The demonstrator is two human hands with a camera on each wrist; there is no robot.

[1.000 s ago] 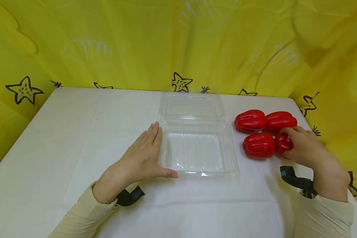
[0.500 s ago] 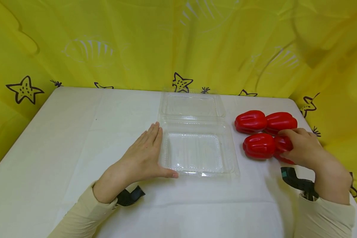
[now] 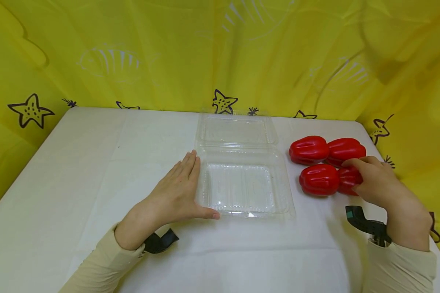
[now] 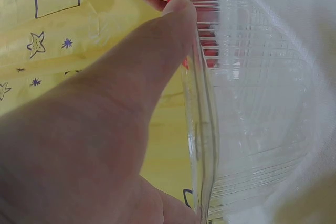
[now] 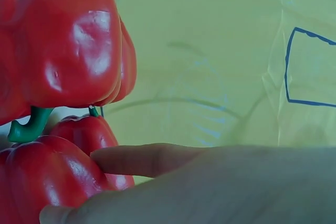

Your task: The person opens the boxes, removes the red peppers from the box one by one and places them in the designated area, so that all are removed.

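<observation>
A clear plastic clamshell container (image 3: pixel 242 183) lies open on the table, its lid (image 3: pixel 238 130) folded back toward the curtain. My left hand (image 3: pixel 172 191) rests against its left side, fingers straight, thumb along the front rim. That thumb (image 4: pixel 181 19) shows on the rim in the left wrist view. At the right, my right hand (image 3: pixel 379 181) grips the near right red bell pepper (image 3: pixel 348 180) between thumb and fingers. Its green stem (image 5: pixel 32 125) points toward the near left red bell pepper (image 3: pixel 319 180). The gripped pepper's right end is hidden by the hand.
Behind them lie a far left red bell pepper (image 3: pixel 309 149) and a far right red bell pepper (image 3: pixel 346 150), close together. A white cloth covers the table (image 3: pixel 77 175). A yellow patterned curtain (image 3: pixel 168 61) hangs along the back and sides.
My right hand has shifted slightly, and the gripped pepper has turned a little and now lies more in line with its neighbour. The left hand and container have not moved.
</observation>
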